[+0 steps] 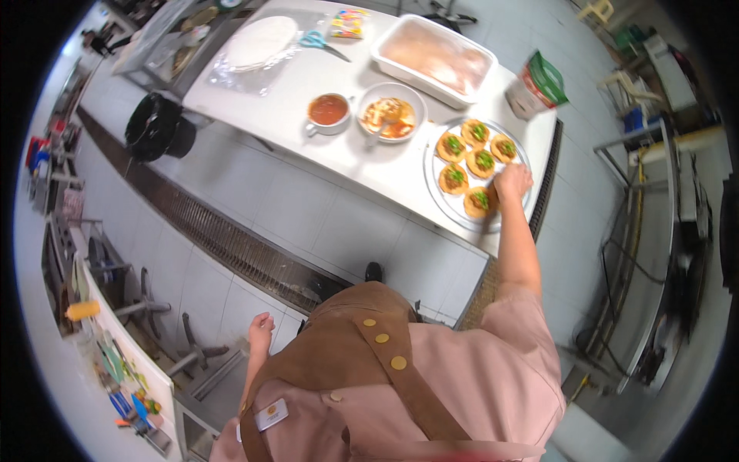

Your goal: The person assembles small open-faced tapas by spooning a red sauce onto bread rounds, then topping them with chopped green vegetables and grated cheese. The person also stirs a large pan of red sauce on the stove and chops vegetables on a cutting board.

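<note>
A round metal tray [433,186] sits at the right end of the white table. On it lie several small round tostadas [485,162] with brown filling and chopped green topping. My right hand [512,183] is over the tray's right side, fingers curled down beside the tostadas; whatever they may pinch is hidden. Low on the left hangs my left hand [262,331], loosely closed, with nothing visible in it. Left of the tray stand a white bowl [419,108] with red-and-white sauce remains and a utensil inside, and a handled cup [329,113] of red sauce.
On the table [296,81] are a white tub [439,58] of pale contents, a green-topped bag [536,86], blue-handled scissors [315,40], a colourful packet [349,24] and pale round sheets [262,42] on plastic. A black bin [154,127] and floor grate [200,231] are nearby.
</note>
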Motion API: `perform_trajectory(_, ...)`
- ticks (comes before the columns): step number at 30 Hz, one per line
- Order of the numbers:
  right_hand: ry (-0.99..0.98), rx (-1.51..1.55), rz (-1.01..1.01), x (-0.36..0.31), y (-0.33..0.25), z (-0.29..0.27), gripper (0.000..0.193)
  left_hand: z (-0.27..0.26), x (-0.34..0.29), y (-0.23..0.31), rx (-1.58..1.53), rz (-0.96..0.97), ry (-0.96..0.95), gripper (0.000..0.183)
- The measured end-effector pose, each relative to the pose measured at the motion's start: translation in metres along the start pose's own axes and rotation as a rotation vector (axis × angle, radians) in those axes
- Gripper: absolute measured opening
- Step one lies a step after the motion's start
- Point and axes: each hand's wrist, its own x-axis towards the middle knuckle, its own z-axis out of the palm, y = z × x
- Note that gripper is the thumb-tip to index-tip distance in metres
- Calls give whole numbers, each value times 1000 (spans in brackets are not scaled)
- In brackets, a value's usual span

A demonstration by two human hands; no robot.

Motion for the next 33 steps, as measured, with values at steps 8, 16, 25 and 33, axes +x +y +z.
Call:
perform_trajectory(8, -44, -55, 57, 6, -4, 8, 26, 1, -10, -27, -79, -34, 38, 27)
perform_trajectory(16, 161, 128, 54, -46, 14, -23, 29, -2, -2, -85, 11, 136, 182, 24)
perform_trajectory(25, 195, 263, -35, -123, -96, -50, 25, -60, -6, -80, -287, 6, 90, 20)
perform_trajectory(33, -191, 772, -612, -320, -338, -38, 26, -189, -2, -168, -741, 1, 229, 27)
